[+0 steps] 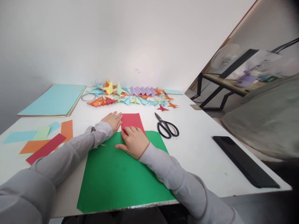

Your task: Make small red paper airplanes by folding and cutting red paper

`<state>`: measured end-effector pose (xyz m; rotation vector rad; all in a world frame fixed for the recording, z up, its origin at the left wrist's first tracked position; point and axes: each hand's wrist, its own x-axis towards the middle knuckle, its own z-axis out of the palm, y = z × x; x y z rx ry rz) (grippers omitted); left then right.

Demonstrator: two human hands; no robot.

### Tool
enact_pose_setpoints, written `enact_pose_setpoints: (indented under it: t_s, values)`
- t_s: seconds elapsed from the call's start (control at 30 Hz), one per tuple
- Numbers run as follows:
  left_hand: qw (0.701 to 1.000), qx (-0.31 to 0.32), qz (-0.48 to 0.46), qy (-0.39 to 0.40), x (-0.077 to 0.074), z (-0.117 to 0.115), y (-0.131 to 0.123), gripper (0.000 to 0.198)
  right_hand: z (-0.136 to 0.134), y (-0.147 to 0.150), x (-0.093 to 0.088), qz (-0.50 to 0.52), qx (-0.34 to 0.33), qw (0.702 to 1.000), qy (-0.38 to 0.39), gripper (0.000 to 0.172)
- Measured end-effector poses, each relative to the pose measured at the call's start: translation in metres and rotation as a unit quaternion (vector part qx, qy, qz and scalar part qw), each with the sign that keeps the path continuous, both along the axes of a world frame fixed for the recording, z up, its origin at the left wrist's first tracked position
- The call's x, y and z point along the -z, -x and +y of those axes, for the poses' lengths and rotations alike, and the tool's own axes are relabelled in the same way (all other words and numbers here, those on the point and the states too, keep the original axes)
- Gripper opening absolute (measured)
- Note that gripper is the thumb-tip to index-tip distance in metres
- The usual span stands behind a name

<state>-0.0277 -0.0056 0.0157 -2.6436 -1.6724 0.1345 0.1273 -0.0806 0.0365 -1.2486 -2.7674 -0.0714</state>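
Note:
A red sheet of paper point(132, 119) lies partly over the far edge of a green mat point(121, 177). My left hand point(112, 121) rests along the red paper's left edge, with its fingers stretched forward. Across the near part of the red paper lies my right hand point(134, 141), fingers spread flat and the thumb out to the left over the green mat. Neither hand is gripping anything. To the right of the paper, black-handled scissors point(167, 126) lie on the white table, their blades slightly crossed and pointing away.
Folded paper shapes point(130, 95) in many colours line the wall. A stack of coloured sheets point(53, 99) lies back left, near a wire ring point(88, 97). Loose paper strips point(44, 147) are scattered at left. A black phone-like slab point(245, 160) lies by the right table edge.

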Motion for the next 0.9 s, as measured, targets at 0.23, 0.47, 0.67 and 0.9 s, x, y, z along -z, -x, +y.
enact_pose_setpoints:
  t_s: [0.23,0.47,0.67,0.9]
  values:
    - [0.998,-0.047,0.026,0.015,-0.004,-0.009,-0.016,0.067,-0.009,0.006,0.0,0.0,-0.021,1.0,-0.013,0.067]
    - [0.996,-0.087,0.019,0.017,-0.005,-0.005,-0.025,0.077,-0.007,0.008,-0.004,-0.009,-0.015,1.0,0.02,0.065]
    - [0.994,-0.108,0.0,-0.008,-0.001,-0.003,-0.025,0.08,-0.007,0.009,-0.007,-0.018,-0.017,0.999,0.042,0.066]
    - [0.993,-0.118,-0.003,-0.032,-0.004,-0.017,-0.026,0.07,-0.006,0.007,-0.003,-0.008,-0.018,0.999,0.029,0.067]
